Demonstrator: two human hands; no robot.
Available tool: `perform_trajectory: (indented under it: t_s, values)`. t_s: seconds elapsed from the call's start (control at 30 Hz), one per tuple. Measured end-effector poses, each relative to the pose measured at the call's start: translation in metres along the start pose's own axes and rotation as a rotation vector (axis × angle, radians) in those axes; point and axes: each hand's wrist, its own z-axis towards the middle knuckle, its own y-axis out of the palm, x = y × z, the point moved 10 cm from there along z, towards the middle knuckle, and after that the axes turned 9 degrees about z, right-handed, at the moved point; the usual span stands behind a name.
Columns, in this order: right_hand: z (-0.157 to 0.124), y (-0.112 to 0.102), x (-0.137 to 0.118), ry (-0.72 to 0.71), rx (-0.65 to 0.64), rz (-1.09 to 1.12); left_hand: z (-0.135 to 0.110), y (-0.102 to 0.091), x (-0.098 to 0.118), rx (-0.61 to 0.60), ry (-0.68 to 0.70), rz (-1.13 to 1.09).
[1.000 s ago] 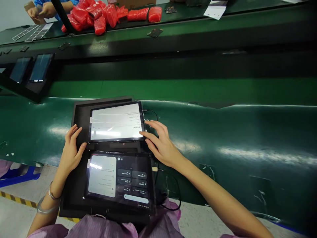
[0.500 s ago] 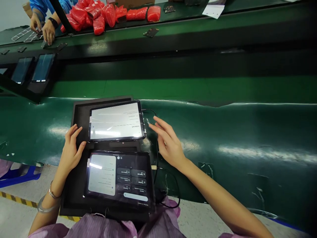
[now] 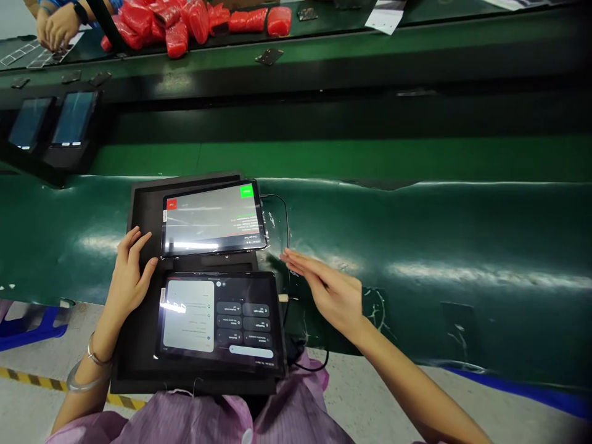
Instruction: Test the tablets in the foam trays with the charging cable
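1. Green, glossy sheeting covers the bench (image 3: 462, 228), streaked with reflected light that also glares off the screens.
2. On it, within the person's reach, two tablets lie face up on black trays (image 3: 134, 365); whether these are one piece or two, I cannot tell. The far tablet (image 3: 208, 216) sits slightly askew, showing a green block and a red block along its far edge. The near tablet (image 3: 222, 320) shows a dark menu beside a pale panel.
3. The left hand (image 3: 127, 280) rests at the trays' left edge, fingers loosely spread. That seems a good brace; light pressure should be enough.
4. The right hand (image 3: 335, 296) hovers right of the tablets, fingers straight and drawn together; whether the tips pinch anything, I cannot tell. For touching the glass, one relaxed fingertip would suit best.
5. A thin cable (image 3: 287, 213) loops from the far tablet's right edge, close by those fingertips. Best go over it, not through it, since a snag could tug the tablet round.
6. Beyond, red-wrapped bundles (image 3: 176, 40) are heaped near a co-worker's hands (image 3: 58, 28), and more tablets (image 3: 74, 120) lie at left. Striped tape (image 3: 34, 379) crosses the pale floor (image 3: 351, 394).
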Motion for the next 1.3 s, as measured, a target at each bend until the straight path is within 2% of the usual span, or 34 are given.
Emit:
perform_trajectory:
  t_s: [0.13,0.3,0.47,0.6,0.8,1.1,1.2,1.3]
  values:
    - [-0.024,0.012,-0.028,-0.1,-0.124,-0.07,-0.002,0.0,0.002,0.002,0.017,-0.006]
    - [-0.038,0.024,-0.052,-0.175,-0.23,-0.051,-0.003,-0.001,0.003,0.01,0.025,-0.008]
    - [-0.043,0.035,-0.055,-0.23,-0.276,-0.071,-0.006,-0.001,0.005,0.007,0.017,-0.002]
    - [-0.038,0.037,-0.049,-0.207,-0.242,-0.1,-0.01,0.0,0.004,0.003,-0.004,0.008]
    - [-0.007,0.039,-0.028,-0.086,-0.233,-0.174,-0.014,0.002,0.001,0.013,-0.019,0.016]
    - [0.117,0.072,0.017,-0.145,-0.256,-0.374,-0.011,0.001,0.004,0.005,-0.009,0.033]
    - [0.121,0.074,0.016,-0.108,-0.247,-0.383,-0.011,0.001,0.006,0.008,-0.001,0.027]
    - [0.088,0.071,-0.003,-0.083,-0.31,-0.222,-0.011,0.001,0.005,0.017,-0.007,0.016]
